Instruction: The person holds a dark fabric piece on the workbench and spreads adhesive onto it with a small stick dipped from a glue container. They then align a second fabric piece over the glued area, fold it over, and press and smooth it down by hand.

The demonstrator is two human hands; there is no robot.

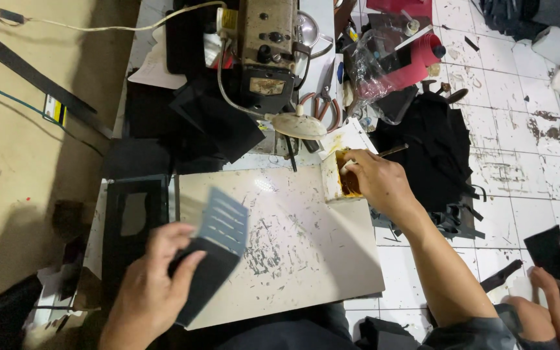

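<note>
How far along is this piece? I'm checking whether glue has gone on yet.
Not glued yet, apparently. The left hand holds a black slotted panel over the white board, with no glue visible on it. The right hand is dipping a brush in the yellow glue tray. More black pieces lie beside it.

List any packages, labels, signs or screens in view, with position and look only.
Plate on the sewing machine: front of the machine head, top centre; rectangular, worn tan on dark metal.
Sticker: left of the machine's top; small, yellow.
Tag: on the black strip at left; small, white and yellow.
Clear plastic bag: right of the machine; crumpled, transparent.
No screens or signs.
</note>
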